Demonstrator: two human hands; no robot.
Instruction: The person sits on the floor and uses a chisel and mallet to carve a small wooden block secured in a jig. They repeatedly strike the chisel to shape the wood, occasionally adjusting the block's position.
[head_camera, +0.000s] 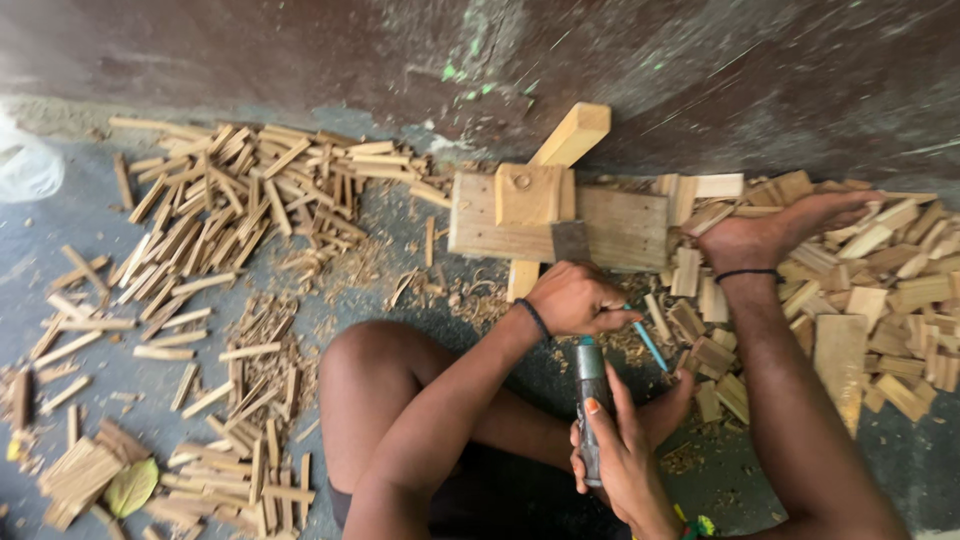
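Pale wood sticks (230, 200) heaped left; green leaf (131, 487) on grey floor (60, 215).

Soft, even daylight fills the scene, with faint shadows under the wood pieces. Slight motion blur softens the reaching right hand (770, 232) at three o'clock. Edges bend mildly.

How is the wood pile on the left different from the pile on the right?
The left pile is thin, narrow sticks, spread widely over the floor. The right pile is wider, flatter blocks, heaped closer, with the right hand reaching into it. Both are pale cut wood.
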